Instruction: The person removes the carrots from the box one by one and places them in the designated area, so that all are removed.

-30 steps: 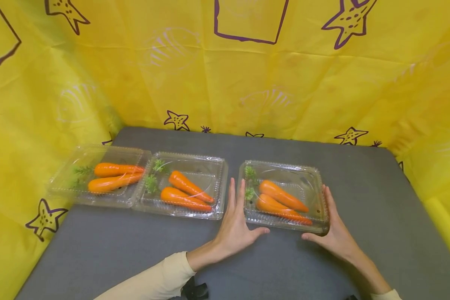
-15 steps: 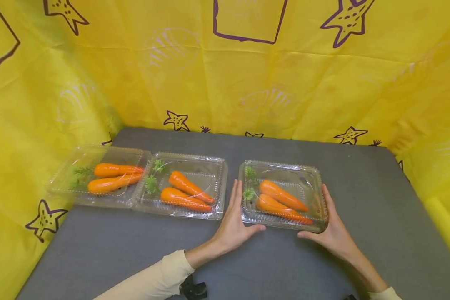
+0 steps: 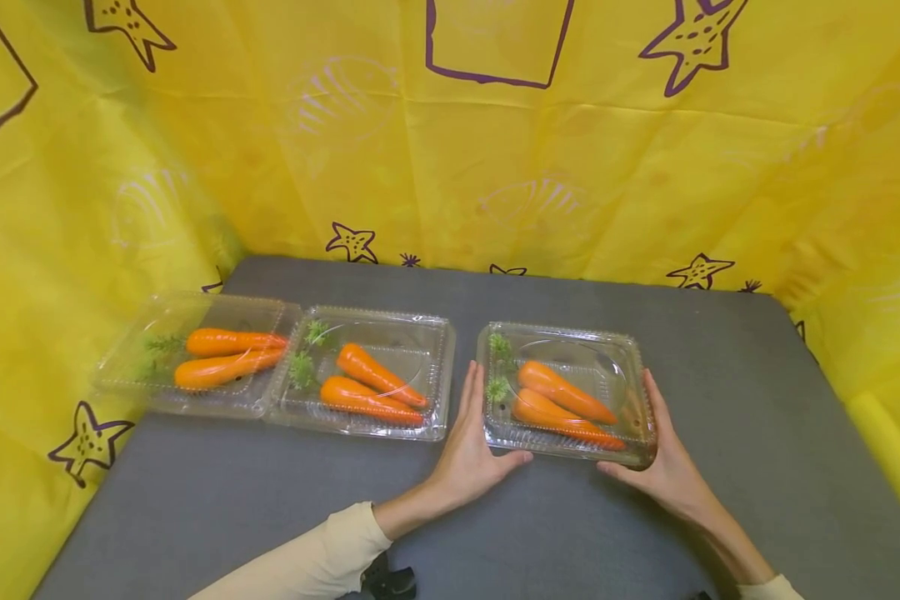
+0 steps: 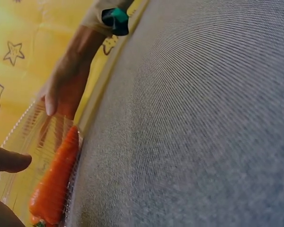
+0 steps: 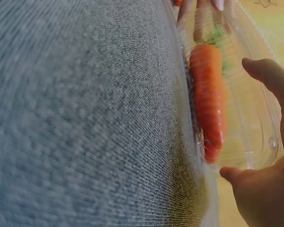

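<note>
A clear plastic clamshell box point(image 3: 570, 343) with two carrots point(image 3: 562, 392) and green tops inside lies on the grey table, its lid down. My left hand point(image 3: 465, 454) is at the box's left side, fingers straight along the wall and thumb out by the front edge. On the opposite side my right hand point(image 3: 671, 467) lies along the right wall, its thumb reaching toward the front corner. Both wrist views show the box between the two hands, with a carrot point(image 4: 56, 177) seen through the ribbed wall and another carrot view point(image 5: 208, 97) from the right.
Two more clear boxes of carrots, a middle box point(image 3: 427, 358) and a left box point(image 3: 251, 312), stand side by side to the left. A narrow gap separates the middle one from my left hand. A yellow patterned cloth point(image 3: 450, 167) encloses the grey table point(image 3: 540, 533) at the back and sides.
My left hand has moved slightly right, closer to the box's left wall. The right thumb has shifted a little left. The boxes stay in place.
</note>
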Action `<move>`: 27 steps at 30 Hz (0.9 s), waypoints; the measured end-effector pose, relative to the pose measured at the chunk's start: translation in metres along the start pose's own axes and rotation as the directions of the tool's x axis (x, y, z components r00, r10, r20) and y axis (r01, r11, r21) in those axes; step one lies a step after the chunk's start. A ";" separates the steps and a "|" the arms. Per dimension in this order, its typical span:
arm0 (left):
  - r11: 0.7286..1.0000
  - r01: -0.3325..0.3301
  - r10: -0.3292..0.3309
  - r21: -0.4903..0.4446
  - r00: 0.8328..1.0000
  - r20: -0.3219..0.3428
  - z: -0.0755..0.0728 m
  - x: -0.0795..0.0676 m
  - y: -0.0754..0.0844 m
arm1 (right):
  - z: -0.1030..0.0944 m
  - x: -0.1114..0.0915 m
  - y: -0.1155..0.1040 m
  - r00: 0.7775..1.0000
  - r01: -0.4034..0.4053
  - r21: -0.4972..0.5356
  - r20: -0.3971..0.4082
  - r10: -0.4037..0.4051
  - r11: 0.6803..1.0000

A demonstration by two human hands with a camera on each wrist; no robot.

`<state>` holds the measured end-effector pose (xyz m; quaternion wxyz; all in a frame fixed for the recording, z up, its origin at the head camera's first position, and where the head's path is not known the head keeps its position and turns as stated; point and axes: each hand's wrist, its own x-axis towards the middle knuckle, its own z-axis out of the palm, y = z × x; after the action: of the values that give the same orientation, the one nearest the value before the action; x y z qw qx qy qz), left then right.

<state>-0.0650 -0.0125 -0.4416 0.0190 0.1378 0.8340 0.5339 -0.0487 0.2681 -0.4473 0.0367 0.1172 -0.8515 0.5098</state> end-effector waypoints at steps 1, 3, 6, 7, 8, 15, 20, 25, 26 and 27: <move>1.000 0.001 -0.001 0.002 1.000 0.000 0.000 0.000 0.001 | 0.000 0.000 0.000 1.000 -0.005 -0.003 0.001 0.005 1.000; 1.000 0.006 -0.006 0.000 1.000 -0.001 0.000 0.000 0.002 | -0.001 0.000 0.000 1.000 -0.017 -0.014 0.001 0.017 1.000; 1.000 0.010 -0.010 -0.008 1.000 -0.005 0.001 -0.001 0.004 | 0.000 0.001 0.001 1.000 -0.018 -0.005 0.004 0.018 1.000; 1.000 0.011 -0.011 -0.011 1.000 -0.005 0.001 -0.001 0.004 | 0.000 0.001 0.001 1.000 -0.019 -0.001 0.005 0.019 1.000; 1.000 0.011 -0.011 -0.012 1.000 -0.005 0.002 -0.001 0.004 | 0.000 0.001 0.002 1.000 -0.018 0.002 0.005 0.018 1.000; 1.000 0.004 -0.004 -0.005 1.000 0.003 0.002 -0.001 0.005 | 0.000 0.001 0.005 1.000 0.005 0.030 -0.006 -0.005 1.000; 1.000 0.006 -0.006 -0.003 1.000 -0.001 0.003 -0.002 0.004 | 0.001 0.000 0.005 1.000 0.002 0.041 -0.006 -0.002 0.999; 1.000 0.006 -0.007 -0.012 1.000 -0.014 0.004 -0.004 0.005 | 0.001 0.001 0.004 1.000 -0.025 0.041 -0.007 0.025 0.999; 1.000 0.002 -0.002 -0.014 1.000 -0.017 0.004 -0.004 0.004 | 0.001 0.001 0.004 1.000 -0.030 0.043 -0.008 0.030 0.999; 1.000 -0.006 0.005 -0.014 1.000 -0.021 0.005 -0.004 0.004 | 0.001 0.002 0.004 0.999 -0.033 0.044 -0.007 0.033 0.999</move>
<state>-0.0594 -0.0077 -0.4404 0.0096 0.1343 0.8301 0.5412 -0.0511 0.2689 -0.4509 0.0292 0.1019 -0.8418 0.5292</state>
